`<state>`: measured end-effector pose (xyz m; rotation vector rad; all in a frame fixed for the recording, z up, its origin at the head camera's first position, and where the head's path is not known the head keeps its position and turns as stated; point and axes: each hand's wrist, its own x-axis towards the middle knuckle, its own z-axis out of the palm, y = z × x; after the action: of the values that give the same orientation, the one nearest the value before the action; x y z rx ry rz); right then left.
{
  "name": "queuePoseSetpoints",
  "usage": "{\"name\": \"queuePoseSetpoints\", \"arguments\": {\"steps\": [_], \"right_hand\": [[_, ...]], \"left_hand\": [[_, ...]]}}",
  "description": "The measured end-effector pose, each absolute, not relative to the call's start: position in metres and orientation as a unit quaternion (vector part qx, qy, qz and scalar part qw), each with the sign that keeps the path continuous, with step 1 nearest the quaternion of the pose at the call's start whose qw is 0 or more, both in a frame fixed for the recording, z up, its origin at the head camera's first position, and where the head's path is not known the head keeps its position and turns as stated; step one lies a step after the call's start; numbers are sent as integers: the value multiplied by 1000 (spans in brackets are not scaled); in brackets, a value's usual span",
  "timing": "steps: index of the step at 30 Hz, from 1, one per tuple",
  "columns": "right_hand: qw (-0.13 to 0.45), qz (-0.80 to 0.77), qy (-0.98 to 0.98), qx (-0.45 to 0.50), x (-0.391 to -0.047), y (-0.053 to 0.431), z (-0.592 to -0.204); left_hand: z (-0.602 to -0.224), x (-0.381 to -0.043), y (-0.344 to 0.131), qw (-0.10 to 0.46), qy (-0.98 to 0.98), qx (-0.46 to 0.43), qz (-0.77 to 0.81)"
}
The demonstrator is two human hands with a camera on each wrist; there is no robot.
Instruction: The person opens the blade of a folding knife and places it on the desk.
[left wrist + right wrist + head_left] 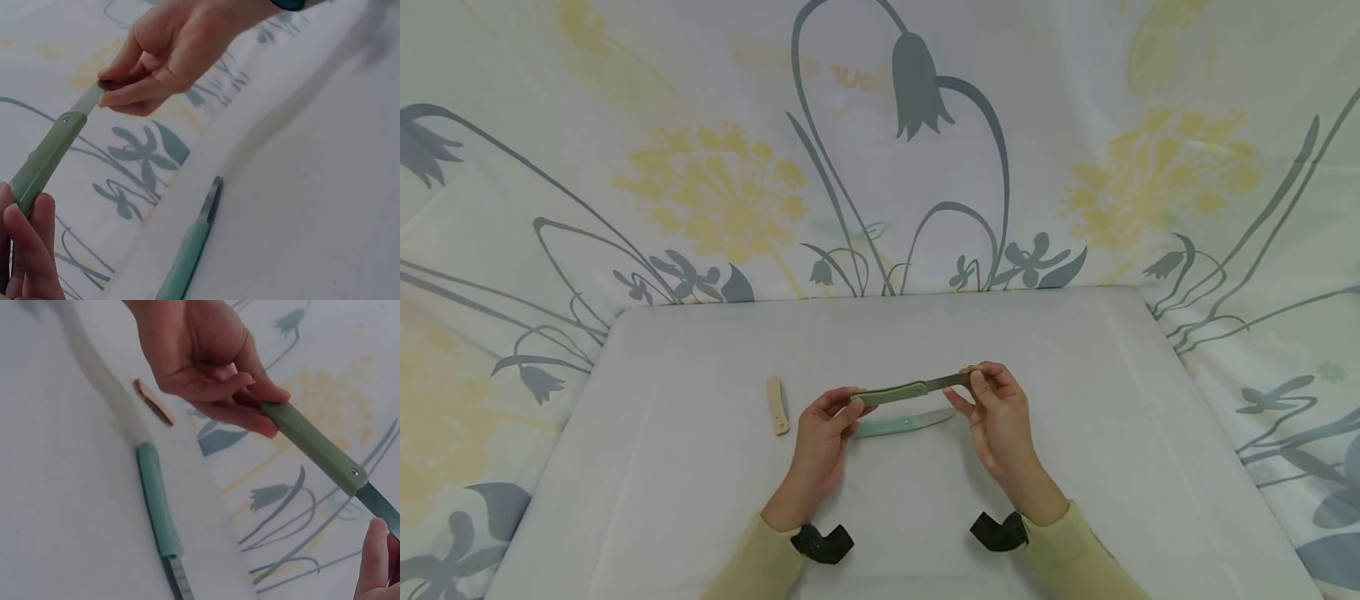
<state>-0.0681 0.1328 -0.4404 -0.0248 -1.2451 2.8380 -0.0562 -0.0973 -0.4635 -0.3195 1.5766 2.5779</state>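
Raised above the table is an olive-green folding knife [891,392] with its blade out. My left hand [823,433] grips the end of its handle. With thumb and fingers, my right hand [1000,417] pinches the blade near its tip, which the fingers hide. Below it on the table lies a mint-green folding knife [898,426], unfolded, its blade [179,578] pointing right in the head view. A beige folding knife [777,406] lies left of my left hand, folded, a dark edge showing along one side.
The table [685,500] has a white cover. A floral cloth [865,167] hangs behind it and along both sides. Black wrist bands [823,543] stick out at the cuffs of both pale yellow sleeves [752,558].
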Motion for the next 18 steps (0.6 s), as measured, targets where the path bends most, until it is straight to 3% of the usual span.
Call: {"name": "queuePoseSetpoints", "arguments": {"steps": [4, 18], "right_hand": [[27, 884, -465, -23, -70, 139, -443], [-54, 749, -658, -53, -81, 161, -457]], "left_hand": [[-466, -58, -103, 55, 573, -91, 813], [-469, -66, -125, 48, 733, -40, 677]]}}
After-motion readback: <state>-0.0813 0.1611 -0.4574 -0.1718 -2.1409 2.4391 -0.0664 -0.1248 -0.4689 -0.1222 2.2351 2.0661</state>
